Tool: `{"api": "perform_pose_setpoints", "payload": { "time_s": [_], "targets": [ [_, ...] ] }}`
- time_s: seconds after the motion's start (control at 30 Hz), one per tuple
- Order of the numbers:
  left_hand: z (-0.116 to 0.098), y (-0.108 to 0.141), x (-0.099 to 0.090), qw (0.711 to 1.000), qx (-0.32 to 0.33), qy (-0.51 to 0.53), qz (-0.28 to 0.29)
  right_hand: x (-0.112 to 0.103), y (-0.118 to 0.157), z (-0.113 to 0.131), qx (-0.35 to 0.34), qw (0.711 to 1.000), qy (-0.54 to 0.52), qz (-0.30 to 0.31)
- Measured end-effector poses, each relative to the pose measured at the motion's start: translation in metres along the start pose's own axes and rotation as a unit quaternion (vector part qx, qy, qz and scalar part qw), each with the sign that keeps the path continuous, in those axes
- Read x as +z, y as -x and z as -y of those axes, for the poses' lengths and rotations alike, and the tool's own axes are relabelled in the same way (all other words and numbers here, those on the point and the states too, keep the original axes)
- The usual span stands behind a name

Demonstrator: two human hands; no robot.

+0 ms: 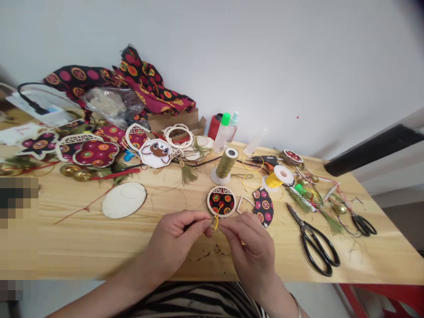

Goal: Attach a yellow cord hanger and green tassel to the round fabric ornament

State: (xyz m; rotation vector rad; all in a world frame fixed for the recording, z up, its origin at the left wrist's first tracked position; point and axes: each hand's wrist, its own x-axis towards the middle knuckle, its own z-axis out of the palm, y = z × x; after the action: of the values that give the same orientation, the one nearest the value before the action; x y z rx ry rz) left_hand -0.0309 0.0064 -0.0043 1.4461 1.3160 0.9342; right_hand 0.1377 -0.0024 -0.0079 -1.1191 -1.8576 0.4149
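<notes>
A short yellow cord [217, 217] runs between my two hands, just below a round patterned ornament [221, 201] with a pale wooden rim. My left hand [185, 236] is closed, thumb and forefinger pinched at the cord's left side. On the cord's right side, my right hand [250, 243] is pinched too. The ornament lies flat beyond my fingertips, with the cord reaching over its lower part. Behind it stands an olive thread spool [226, 164]. A patterned fan-shaped piece [264, 206] lies beyond my right hand. The exact grip is partly hidden by my fingertips.
Large black scissors [314, 243] lie at the right, with smaller scissors [364, 225] beyond. A yellow cord spool [277, 177] and a glue gun [265, 160] are behind. A white oval disc [124, 200] lies left, before piled ornaments and patterned cloth [145, 84]. Bottles [222, 134] stand near the wall.
</notes>
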Motion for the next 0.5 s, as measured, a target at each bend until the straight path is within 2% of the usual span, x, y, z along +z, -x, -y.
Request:
{"api": "perform_pose_setpoints", "payload": {
  "time_s": [0.13,0.27,0.4,0.5],
  "targets": [
    [0.0022,0.0022,0.0009,1.000,0.016,0.008,-0.010,0.0004,-0.0007,0.0009,0.018,1.000,-0.014,-0.004],
    [0.0016,0.0047,0.0009,0.999,0.038,0.004,-0.017,0.0024,-0.0023,0.0033,0.107,0.989,-0.101,-0.007],
    [-0.0009,0.0043,-0.0007,1.000,0.002,0.019,-0.007,0.0057,-0.0003,0.0018,0.260,0.941,-0.214,0.011],
    [-0.0007,0.0029,-0.0014,0.998,-0.041,0.052,0.018,0.0092,0.0017,-0.0005,0.325,0.908,-0.265,0.009]
  ]
}}
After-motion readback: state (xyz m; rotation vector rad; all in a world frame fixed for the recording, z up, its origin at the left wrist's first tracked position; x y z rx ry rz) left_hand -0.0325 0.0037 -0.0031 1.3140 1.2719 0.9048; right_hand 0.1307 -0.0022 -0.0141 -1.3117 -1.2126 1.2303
